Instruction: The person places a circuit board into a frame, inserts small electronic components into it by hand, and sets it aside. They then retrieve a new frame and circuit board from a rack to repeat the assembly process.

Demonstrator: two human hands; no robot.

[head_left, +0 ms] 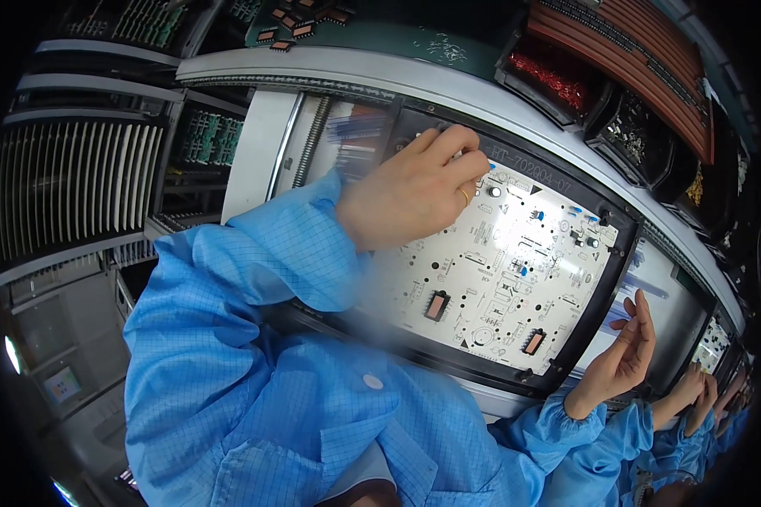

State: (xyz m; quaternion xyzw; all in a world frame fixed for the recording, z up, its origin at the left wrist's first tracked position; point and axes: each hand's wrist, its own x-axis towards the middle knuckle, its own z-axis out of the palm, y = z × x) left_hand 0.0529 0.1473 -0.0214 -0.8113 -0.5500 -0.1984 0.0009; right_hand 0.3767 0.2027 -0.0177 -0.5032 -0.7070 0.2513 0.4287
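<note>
Smock: the blue checked front [338, 384] of what I wear is closest, and my left sleeve [287, 245] stretches from it up toward the board.
Left hand: my left hand [414, 190] is over the board's upper left part, fingers bent down, a thin ring [464, 197] on one; the fingertips are partly hidden, so I cannot tell whether they grip anything.
Right hand: my right hand [619, 363], well apart from the left, is raised by the board's right end with fingers loosely curled; I cannot tell if something small sits between them.
Circuit board: the white board [473, 266] lies in front of me, inside a black frame [588, 306], its upper left part covered by my left hand.
Parts on it: two dark chips [437, 305] with copper-coloured middles near the lower edge, small blue parts [539, 216] farther up, and a round black-and-white part [495, 192] just beside my left fingers.
Far side: beyond a pale rail [313, 66], loose chips [300, 29] lie on a green surface [380, 38]; to their right is a bin of red pieces [551, 76], with reddish-brown strips [634, 63] behind it.
My left: a rack [76, 190] holds a row of upright pale boards.
My right: co-workers' hands [687, 389] reach in along the line.
</note>
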